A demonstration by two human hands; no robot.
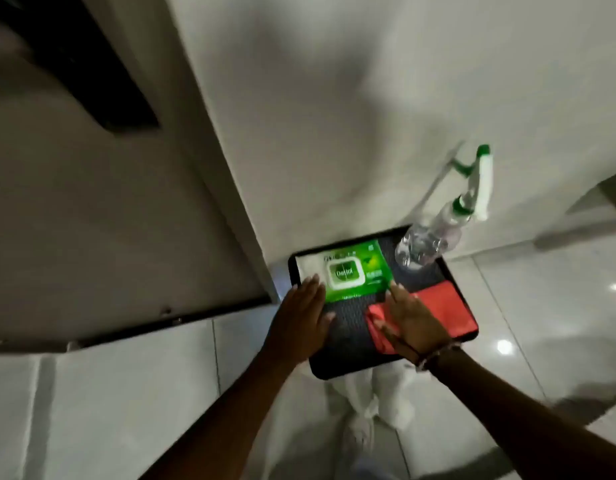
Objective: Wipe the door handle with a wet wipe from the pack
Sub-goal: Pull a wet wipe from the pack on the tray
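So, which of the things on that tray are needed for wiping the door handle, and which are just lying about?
Belongs to the job:
- green pack of wet wipes, lid shut, both hands reaching toward it: left hand, right hand

Just lying about:
- spray bottle
- red cloth
- black tray holding them all

The door handle is not in view.

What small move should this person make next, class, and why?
Probably steady the green wet-wipe pack with the left hand and lift its white flip lid with the right hand. The lid looks closed, no wipe is out, and both open hands are at the pack's edges on the black tray.
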